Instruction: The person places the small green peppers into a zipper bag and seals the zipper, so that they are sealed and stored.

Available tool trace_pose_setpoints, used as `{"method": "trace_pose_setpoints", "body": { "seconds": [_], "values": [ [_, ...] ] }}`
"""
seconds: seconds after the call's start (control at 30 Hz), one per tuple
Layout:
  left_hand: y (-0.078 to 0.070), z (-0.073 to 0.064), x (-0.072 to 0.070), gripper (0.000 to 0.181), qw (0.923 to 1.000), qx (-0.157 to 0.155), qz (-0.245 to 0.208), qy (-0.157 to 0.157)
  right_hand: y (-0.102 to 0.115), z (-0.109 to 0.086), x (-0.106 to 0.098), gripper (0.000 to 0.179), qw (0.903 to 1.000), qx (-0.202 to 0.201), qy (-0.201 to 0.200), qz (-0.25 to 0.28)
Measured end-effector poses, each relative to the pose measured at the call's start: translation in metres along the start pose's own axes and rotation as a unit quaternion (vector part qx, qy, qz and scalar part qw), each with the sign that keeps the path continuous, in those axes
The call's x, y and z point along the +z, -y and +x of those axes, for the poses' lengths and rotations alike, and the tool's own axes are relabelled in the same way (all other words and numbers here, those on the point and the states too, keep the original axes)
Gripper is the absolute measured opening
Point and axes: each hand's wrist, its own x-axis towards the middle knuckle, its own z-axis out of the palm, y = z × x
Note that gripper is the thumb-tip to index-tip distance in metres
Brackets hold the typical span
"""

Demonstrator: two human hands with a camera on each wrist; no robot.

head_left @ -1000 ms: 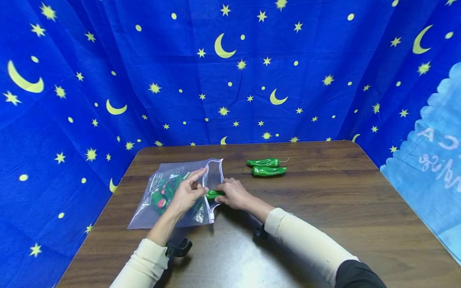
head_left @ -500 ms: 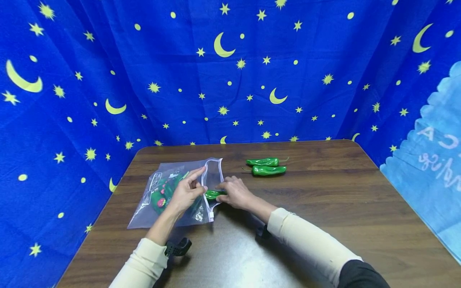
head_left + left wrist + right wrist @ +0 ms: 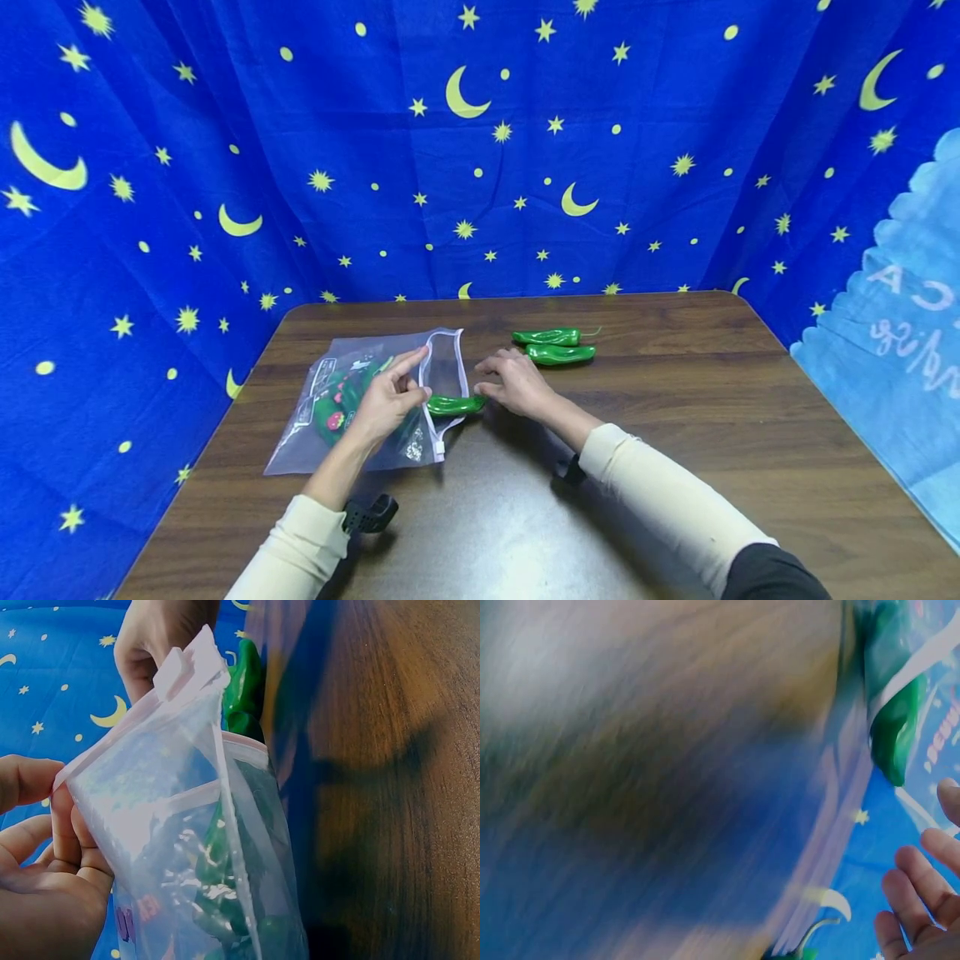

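My left hand [image 3: 385, 406] pinches the upper rim of a clear slider zip bag [image 3: 300, 450] between thumb and fingers; the left wrist view shows this grip on the bag [image 3: 142, 817]. Several green things are inside, blurred by the plastic and its pink print. A green chili pepper [image 3: 459, 406] lies across the open mouth, partly in the bag, its right end sticking out. Just right of that end is my right hand [image 3: 517, 383], holding nothing, its fingers loosely bent in the right wrist view [image 3: 922, 900].
Two more green chili peppers, a nearer one [image 3: 561, 356] and a farther one [image 3: 547, 337], lie side by side behind the right hand. The brown wooden table [image 3: 712, 417] ends at a blue star-and-moon curtain [image 3: 525, 167] at the back and sides.
My right hand has let go of the chili pepper at the bag's mouth and moved right, toward the two other peppers. The left hand keeps its place on the rim.
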Motion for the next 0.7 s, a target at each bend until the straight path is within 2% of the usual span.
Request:
{"method": "trace_pose_setpoints", "body": {
  "seconds": [0.43, 0.7],
  "values": [
    [0.0, 0.0, 0.0, 0.066, 1.0, -0.004, 0.006, -0.003, -0.039, -0.003, -0.017, 0.038, 0.9955, 0.089, 0.015, 0.031],
    [0.0, 0.0, 0.001, 0.066, 1.0, -0.001, 0.002, -0.003, -0.06, -0.008, -0.025, 0.042, 0.99, 0.137, 0.014, 0.029]
  ]
}}
